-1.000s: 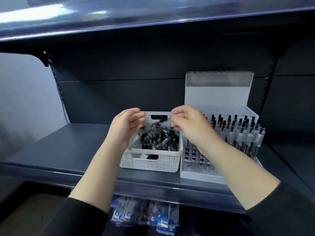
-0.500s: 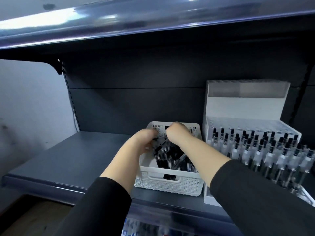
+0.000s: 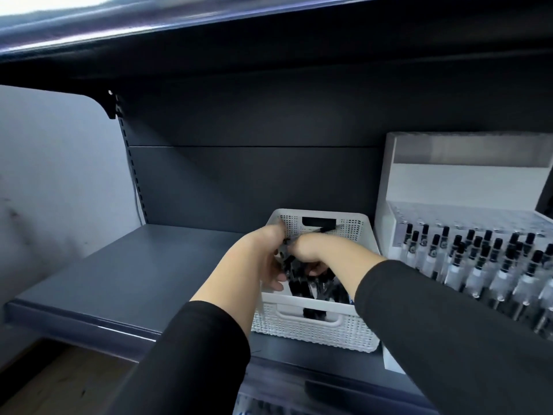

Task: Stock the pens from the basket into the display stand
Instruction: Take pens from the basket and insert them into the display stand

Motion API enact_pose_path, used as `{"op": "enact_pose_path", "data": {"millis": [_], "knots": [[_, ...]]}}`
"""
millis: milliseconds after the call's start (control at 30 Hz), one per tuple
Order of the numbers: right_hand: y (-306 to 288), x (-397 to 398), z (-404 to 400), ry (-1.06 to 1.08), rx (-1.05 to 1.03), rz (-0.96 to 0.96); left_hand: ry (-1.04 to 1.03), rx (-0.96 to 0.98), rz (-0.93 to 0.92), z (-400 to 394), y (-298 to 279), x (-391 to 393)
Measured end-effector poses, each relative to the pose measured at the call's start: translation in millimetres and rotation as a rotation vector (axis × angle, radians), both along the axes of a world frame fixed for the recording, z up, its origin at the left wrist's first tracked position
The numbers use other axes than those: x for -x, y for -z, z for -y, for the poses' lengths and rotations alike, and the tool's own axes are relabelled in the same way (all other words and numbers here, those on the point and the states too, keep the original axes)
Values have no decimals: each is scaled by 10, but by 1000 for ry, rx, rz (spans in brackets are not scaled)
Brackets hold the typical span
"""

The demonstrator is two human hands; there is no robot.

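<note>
white perforated plastic basket (image 3: pixel 314 327), matt dark metal shelf (image 3: pixel 119 277), frosted pens (image 3: pixel 478 265)

Likely a shop: shelving (image 3: pixel 125 265), pen display stand (image 3: pixel 466 235)

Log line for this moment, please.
phase: gathering pens | left hand: in basket among pens | right hand: in basket, grip unclear | display stand: partly stocked

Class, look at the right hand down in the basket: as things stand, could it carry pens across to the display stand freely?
Probably yes. The right hand is in the basket, and the display stand sits just to its right with nothing between; its rear holes look empty.
</note>
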State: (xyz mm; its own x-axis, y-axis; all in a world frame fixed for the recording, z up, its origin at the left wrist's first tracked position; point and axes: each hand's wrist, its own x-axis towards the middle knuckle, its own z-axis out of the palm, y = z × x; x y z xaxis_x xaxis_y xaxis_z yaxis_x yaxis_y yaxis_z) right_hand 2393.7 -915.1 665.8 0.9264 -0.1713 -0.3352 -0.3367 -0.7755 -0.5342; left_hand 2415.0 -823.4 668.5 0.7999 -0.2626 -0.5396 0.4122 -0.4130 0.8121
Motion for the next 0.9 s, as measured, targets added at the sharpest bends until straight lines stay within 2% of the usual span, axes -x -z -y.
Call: {"op": "enact_pose_path", "data": {"millis": [100, 167, 400, 633, 800, 900], "knots": [[56, -5, 1, -75, 193, 136, 1, 42, -28, 6, 37, -41], [57, 4, 43, -83, 260, 151, 0, 40, -31, 1, 43, -56], [10, 75, 29, -74, 267, 94, -3, -16, 10, 45, 78, -102], [6, 46, -96, -130, 206, 22, 4, -55, 1, 43, 120, -73], [77, 12, 38, 12, -105, -63, -2, -29, 50, 52, 114, -57], [111, -1, 68, 77, -181, -43, -10, 0, 77, 46, 86, 4]]}}
